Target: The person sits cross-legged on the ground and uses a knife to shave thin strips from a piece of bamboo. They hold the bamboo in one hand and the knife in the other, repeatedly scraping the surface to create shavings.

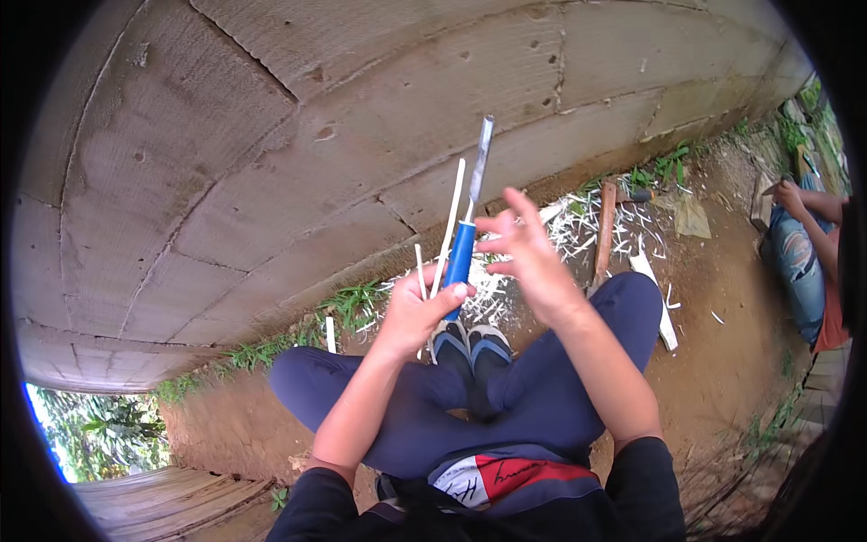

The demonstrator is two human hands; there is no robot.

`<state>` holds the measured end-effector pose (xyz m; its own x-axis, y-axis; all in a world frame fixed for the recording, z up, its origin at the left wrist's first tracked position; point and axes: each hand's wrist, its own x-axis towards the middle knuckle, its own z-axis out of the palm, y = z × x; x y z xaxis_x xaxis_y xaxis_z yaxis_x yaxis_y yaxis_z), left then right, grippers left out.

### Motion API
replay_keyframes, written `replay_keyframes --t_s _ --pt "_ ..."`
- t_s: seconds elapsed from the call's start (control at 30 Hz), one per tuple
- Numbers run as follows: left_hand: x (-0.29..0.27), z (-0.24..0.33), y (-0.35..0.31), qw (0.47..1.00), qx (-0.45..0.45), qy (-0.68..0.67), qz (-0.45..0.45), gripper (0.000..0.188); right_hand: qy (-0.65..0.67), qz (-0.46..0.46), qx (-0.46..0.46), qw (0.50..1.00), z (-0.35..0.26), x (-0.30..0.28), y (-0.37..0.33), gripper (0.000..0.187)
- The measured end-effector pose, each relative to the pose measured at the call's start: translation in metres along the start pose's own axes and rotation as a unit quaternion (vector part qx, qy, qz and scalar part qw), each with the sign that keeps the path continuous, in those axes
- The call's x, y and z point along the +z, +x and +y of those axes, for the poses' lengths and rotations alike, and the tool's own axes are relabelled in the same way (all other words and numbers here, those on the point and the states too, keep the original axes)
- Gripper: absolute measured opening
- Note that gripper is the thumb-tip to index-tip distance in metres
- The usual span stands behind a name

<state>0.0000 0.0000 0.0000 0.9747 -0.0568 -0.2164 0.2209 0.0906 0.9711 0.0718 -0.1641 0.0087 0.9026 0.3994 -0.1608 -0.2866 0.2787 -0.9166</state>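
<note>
My left hand [417, 312] is closed around the blue handle of a chisel [461, 257], its metal blade pointing up and away from me. Two thin pale wooden sticks, a longer one [449, 217] and a shorter one [421, 271], stand up from the same grip, left of the chisel. Just right of the handle, my right hand [528, 257] is raised with its fingers spread and nothing in them. Its fingertips come close to the chisel; I cannot tell whether they touch it.
White wood shavings [587, 226] litter the dirt between my feet and the block wall [271, 181]. A hammer with a wooden handle [605, 230] and a pale wood piece [655, 298] lie to the right. Another person [808, 262] sits at the far right.
</note>
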Motion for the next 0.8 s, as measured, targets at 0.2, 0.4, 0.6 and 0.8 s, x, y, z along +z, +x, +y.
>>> replay_keyframes --t_s 0.2,0.4,0.6,0.8 --pt "-0.014 -0.026 -0.005 0.999 0.009 -0.040 -0.002 0.028 0.064 -0.048 -0.002 0.997 0.043 0.029 0.016 0.050" --pt "-0.016 -0.041 0.002 0.998 -0.045 -0.010 0.042 0.033 0.062 -0.010 0.007 0.998 0.047 0.029 0.018 0.043" --pt "-0.027 -0.034 -0.003 0.999 -0.033 -0.019 0.015 0.021 0.084 0.069 -0.019 0.994 0.039 0.017 0.020 0.045" --pt "-0.025 -0.036 -0.006 0.992 -0.061 -0.109 -0.031 0.024 0.052 0.025 -0.043 0.997 0.035 0.012 0.008 0.041"
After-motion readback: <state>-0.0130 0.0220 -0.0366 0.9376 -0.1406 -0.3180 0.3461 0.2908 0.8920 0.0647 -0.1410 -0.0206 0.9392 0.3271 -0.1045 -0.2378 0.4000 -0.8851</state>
